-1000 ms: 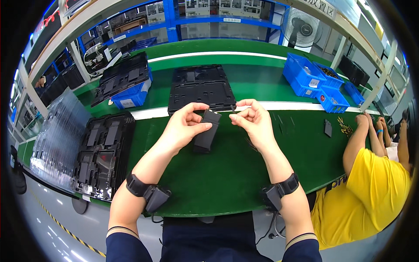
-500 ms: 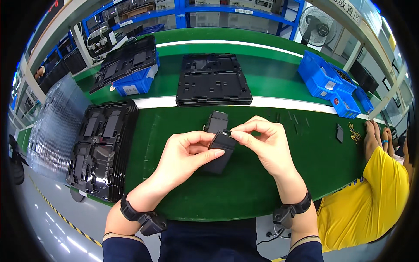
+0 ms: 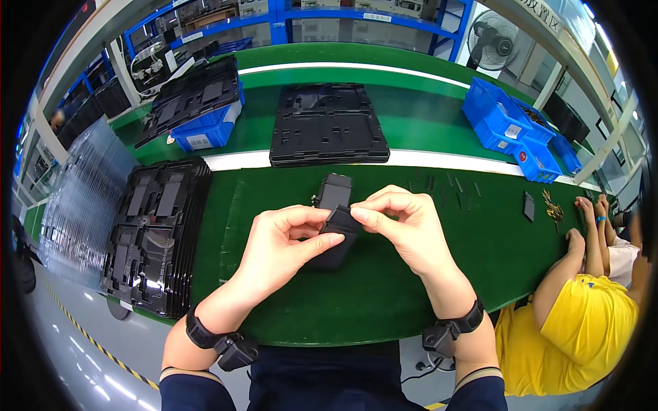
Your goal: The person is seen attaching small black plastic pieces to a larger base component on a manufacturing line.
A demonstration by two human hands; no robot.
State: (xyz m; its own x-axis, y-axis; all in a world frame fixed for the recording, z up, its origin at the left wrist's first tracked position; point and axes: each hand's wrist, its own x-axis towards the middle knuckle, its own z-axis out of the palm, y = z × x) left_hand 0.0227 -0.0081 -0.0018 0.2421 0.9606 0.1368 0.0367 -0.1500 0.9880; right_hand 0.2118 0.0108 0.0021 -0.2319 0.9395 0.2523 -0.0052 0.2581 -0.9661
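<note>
A black block (image 3: 341,222) is being gripped near its upper end by the left hand (image 3: 291,236), thumb and fingers closed around it, above the green mat (image 3: 288,312). That end is being touched by the bent thumb and forefinger of the right hand (image 3: 404,222); whether a thin part is being pinched there cannot be told. The block is apparently being worked on and seems unfinished. Just beyond it, a second block (image 3: 335,188) is being left on the mat, its state unclear. Loose dark strips (image 3: 430,183) are being kept to the right, seemingly unused, with a small black part (image 3: 528,206) and brass pins (image 3: 552,207) farther off. Plain white labels are being borne by the blue bins (image 3: 490,116), their print too small to be read; large dark characters are being displayed on the overhead beam (image 3: 531,19). No brand is being shown legibly.
</note>
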